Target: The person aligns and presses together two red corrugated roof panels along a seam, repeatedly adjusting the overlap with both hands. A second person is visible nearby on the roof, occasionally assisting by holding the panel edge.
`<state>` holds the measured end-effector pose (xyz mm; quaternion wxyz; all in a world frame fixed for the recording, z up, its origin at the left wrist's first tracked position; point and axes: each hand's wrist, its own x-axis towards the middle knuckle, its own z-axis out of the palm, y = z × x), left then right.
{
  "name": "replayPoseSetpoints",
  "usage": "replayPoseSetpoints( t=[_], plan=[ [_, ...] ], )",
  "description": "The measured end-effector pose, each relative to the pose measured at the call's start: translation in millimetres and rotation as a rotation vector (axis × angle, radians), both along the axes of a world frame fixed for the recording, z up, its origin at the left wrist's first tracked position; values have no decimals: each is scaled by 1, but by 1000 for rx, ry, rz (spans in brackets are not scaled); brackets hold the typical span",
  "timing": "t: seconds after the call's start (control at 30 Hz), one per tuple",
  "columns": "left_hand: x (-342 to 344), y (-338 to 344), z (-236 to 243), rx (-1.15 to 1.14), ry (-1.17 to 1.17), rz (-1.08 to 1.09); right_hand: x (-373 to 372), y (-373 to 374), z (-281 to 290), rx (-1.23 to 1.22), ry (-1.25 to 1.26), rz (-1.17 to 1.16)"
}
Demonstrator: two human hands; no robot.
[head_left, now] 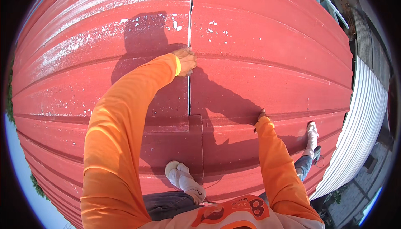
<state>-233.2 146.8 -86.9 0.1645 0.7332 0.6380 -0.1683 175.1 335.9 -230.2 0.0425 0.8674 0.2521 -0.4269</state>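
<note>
Head view: the person crouches on a red corrugated metal roof (267, 41), both sleeves orange, feet in white socks near the lower edge. The left hand (186, 60) reaches far out and rests on the narrow gap (189, 91) where two roof sheets meet, its fingers curled together on the sheet edge; whether the grip pinches a small fastener or tool there cannot be told. The right hand (262, 115) lies nearer and to the right, pressed flat-looking on a rib of the right-hand sheet, mostly hidden by its sleeve, so its grip cannot be judged. A white corrugated roof (363, 116) lies off to the right.

The step in hand seems to be working the seam between the sheets. The next move likely calls for steady bracing with the right hand while the left closes or aligns the gap.
</note>
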Motion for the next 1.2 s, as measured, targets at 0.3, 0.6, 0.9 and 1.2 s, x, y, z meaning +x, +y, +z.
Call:
replayPoseSetpoints(
  t=[0.3,0.6,0.9,1.2],
  plan=[
    [-6,42,5,-85,90,-8,-19,4,5,-100,-125,30],
    [-14,40,37,124,-61,-91,-29,2,-11,-97,-251,85],
    [6,55,63,-161,53,176,-21,7,-13,-191,-220,124],
    [2,48,60,-20,37,157,18,-4,16,21,249,-230]
  ],
)
